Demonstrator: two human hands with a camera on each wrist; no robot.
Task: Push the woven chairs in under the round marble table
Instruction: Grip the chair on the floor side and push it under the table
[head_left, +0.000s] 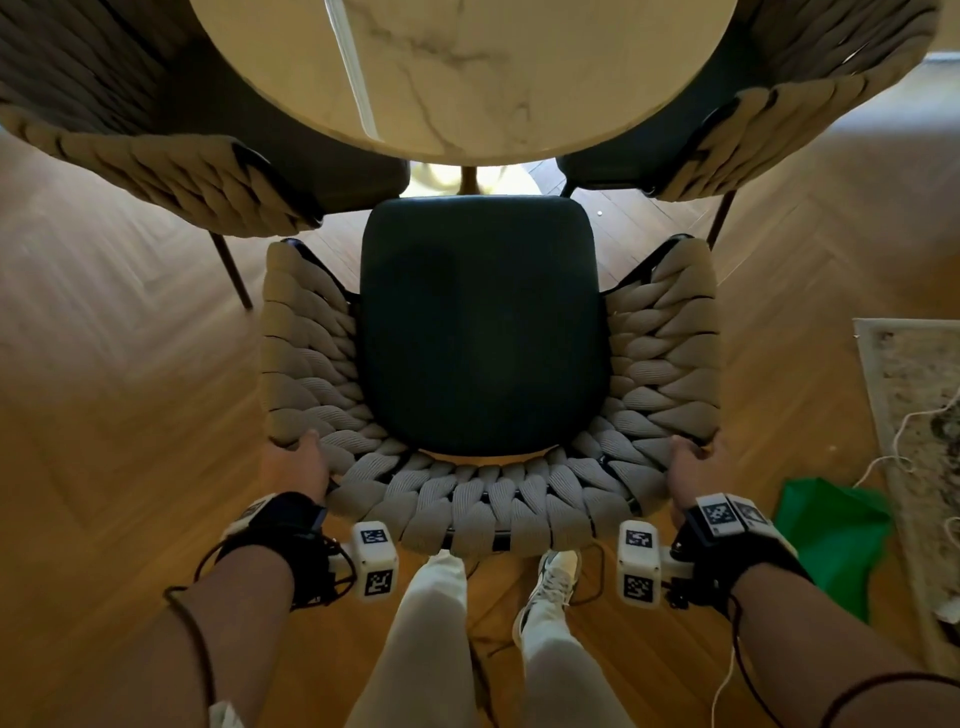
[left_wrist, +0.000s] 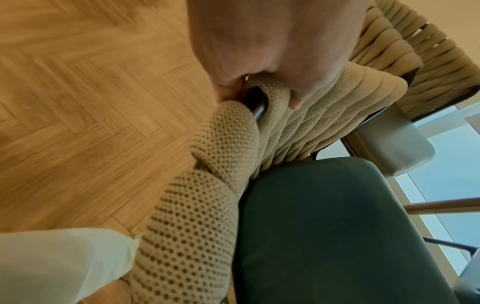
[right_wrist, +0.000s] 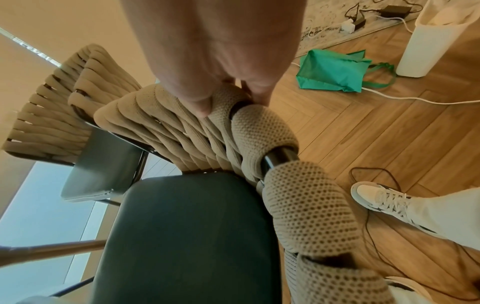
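A woven beige chair (head_left: 524, 499) with a dark green seat (head_left: 483, 327) stands in front of me, its seat front just short of the round marble table (head_left: 467, 67). My left hand (head_left: 293, 465) grips the left rear corner of the woven back rim; in the left wrist view my left hand (left_wrist: 272, 53) curls round the rim's dark tube, thumb on the woven band (left_wrist: 226, 131). My right hand (head_left: 691, 470) grips the right rear corner, and its fingers (right_wrist: 200, 96) wrap the woven rim (right_wrist: 262, 127). Two more woven chairs (head_left: 171, 161) (head_left: 779, 124) sit at the table's left and right.
Herringbone wood floor (head_left: 119, 364) lies all around. A green bag (head_left: 836, 540) and a pale rug (head_left: 914, 415) with white cables lie at the right. A white bin (right_wrist: 436, 39) stands beyond the bag. My legs and a white shoe (head_left: 553, 582) are right behind the chair.
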